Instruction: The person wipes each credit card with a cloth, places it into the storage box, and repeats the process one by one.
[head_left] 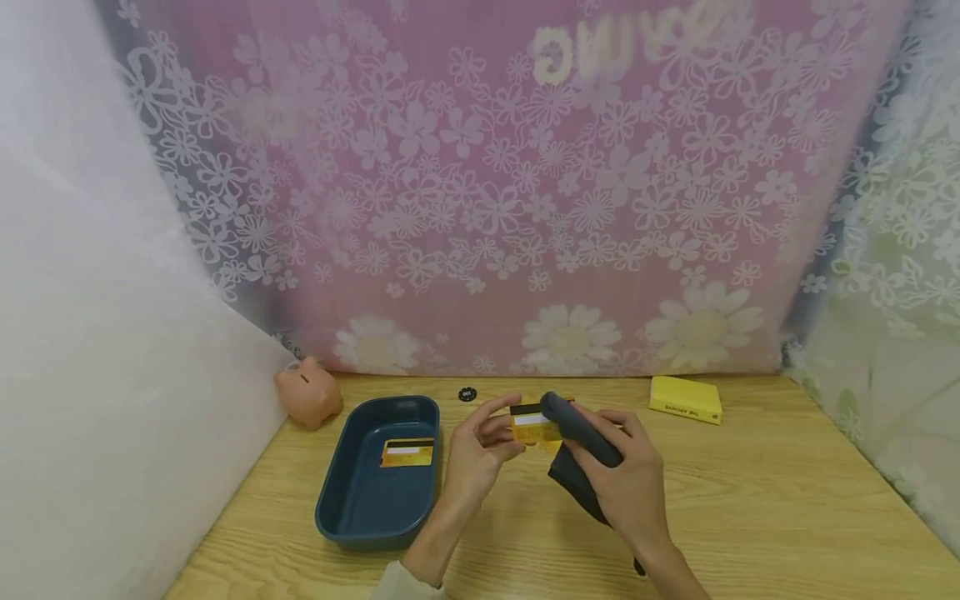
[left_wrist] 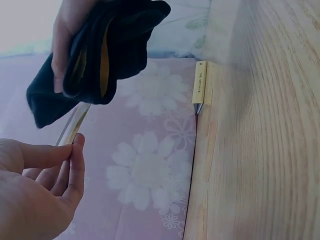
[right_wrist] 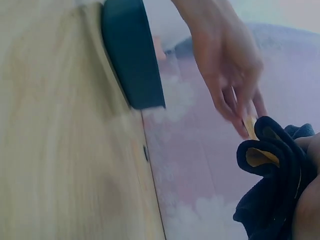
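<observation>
My left hand [head_left: 474,457] pinches the left end of a yellow card [head_left: 531,423] with a black stripe. The card's right end is hidden behind a dark folded cloth item [head_left: 592,437], which my right hand [head_left: 633,479] grips. In the left wrist view the thumb and fingers of my left hand [left_wrist: 45,185] meet on the card's edge, just below the dark item [left_wrist: 120,50]. Yellowish layers show inside the folds of the dark item [right_wrist: 275,185] in the right wrist view.
A blue tray [head_left: 375,537] on the left holds another yellow card [head_left: 407,452]. Behind it to the left is a pink piggy bank [head_left: 309,393]. A black round chip [head_left: 467,394] lies near the curtain, and a yellow book [head_left: 686,400] lies at the back right.
</observation>
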